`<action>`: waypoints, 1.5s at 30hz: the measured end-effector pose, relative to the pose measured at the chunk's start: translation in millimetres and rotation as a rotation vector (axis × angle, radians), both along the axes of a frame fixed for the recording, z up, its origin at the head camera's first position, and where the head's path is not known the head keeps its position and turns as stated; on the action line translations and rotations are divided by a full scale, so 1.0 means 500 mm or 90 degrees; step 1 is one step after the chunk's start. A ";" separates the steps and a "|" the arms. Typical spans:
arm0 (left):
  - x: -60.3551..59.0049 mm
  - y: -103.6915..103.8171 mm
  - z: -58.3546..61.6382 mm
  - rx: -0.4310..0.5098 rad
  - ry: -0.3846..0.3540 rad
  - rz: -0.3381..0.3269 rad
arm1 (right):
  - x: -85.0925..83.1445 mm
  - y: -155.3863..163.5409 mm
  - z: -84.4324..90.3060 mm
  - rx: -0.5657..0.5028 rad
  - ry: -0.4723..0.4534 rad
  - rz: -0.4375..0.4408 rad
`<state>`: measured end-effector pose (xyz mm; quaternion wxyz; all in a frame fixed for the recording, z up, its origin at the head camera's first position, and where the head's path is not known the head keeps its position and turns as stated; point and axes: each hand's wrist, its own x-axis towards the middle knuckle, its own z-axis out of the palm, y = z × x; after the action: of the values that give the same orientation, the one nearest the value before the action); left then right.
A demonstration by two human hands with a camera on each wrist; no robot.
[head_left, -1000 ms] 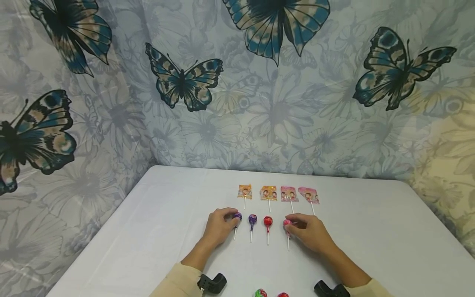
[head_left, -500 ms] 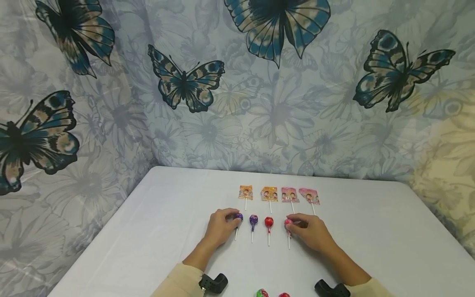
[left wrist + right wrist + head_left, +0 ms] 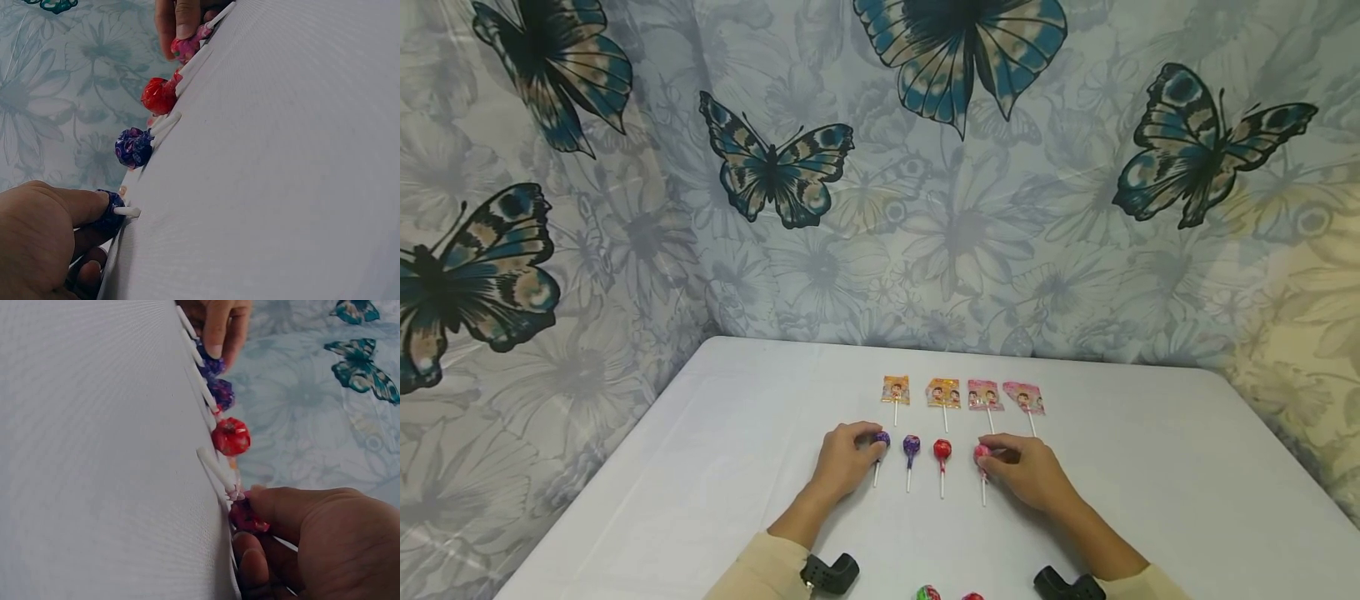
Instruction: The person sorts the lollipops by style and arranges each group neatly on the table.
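Observation:
My left hand (image 3: 844, 458) pinches the wrapped head of a purple lollipop (image 3: 113, 211) between thumb and fingers, its white stick pointing toward me. On the other side, my right hand (image 3: 1030, 468) pinches the head of a pink lollipop (image 3: 249, 515) the same way. Between the hands lie a second purple lollipop (image 3: 912, 447) and a red lollipop (image 3: 942, 451), making one row with the held two. Both held lollipops are low at the white table (image 3: 730, 483); my fingers hide part of each head.
Behind this row lie flat-wrapped lollipops, two in orange packets (image 3: 943, 392) and two in pink packets (image 3: 985, 395). At the near edge show a green-and-red lollipop (image 3: 928, 592) and a red one (image 3: 973, 596), both cut off. A butterfly-print cloth (image 3: 970, 250) hangs behind the table.
Both hands keep their pinch on the purple and pink lollipops, with hardly any movement. The whole view shifts very slightly.

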<state>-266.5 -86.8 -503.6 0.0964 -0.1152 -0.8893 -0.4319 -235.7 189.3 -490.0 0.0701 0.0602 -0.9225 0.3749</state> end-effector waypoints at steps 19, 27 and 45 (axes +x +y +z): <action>0.004 -0.004 0.002 -0.002 0.004 -0.002 | 0.001 -0.003 -0.001 -0.002 0.016 -0.008; 0.004 0.002 -0.007 -0.002 0.001 0.003 | -0.005 -0.003 -0.001 0.004 0.019 -0.003; 0.005 0.003 0.002 -0.002 0.006 0.004 | -0.018 -0.030 0.006 0.004 -0.007 0.005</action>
<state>-263.9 -85.3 -502.5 0.1016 -0.1146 -0.8899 -0.4296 -244.9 174.4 -486.9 0.0632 0.0617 -0.9238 0.3724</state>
